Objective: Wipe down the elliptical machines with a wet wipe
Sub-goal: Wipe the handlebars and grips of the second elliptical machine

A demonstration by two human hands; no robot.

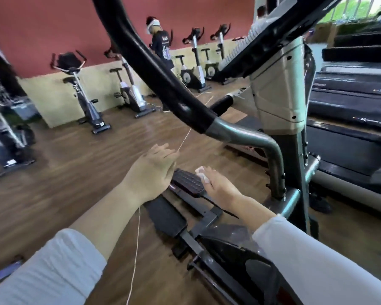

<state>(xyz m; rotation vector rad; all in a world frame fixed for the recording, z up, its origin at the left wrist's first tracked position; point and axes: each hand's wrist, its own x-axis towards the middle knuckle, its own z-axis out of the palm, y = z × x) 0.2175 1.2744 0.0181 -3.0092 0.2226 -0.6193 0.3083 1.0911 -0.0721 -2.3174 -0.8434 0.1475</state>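
My right hand (pixel 220 187) pinches the wet wipe (pixel 201 173) at the elliptical pedal (pixel 186 182) edge, and the thin cord (pixel 137 238) passing my left hand (pixel 153 170), gripped or loose I can't tell, could snag there.

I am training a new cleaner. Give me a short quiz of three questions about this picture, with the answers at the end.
1. True or false: the right hand holds the wipe.
2. The wipe is right beside: A) a pedal; B) a dumbbell; C) a bottle.
3. Fill in the missing word: the upper part of the far wall is ___ in colour.

Key: 1 true; 2 A; 3 red.
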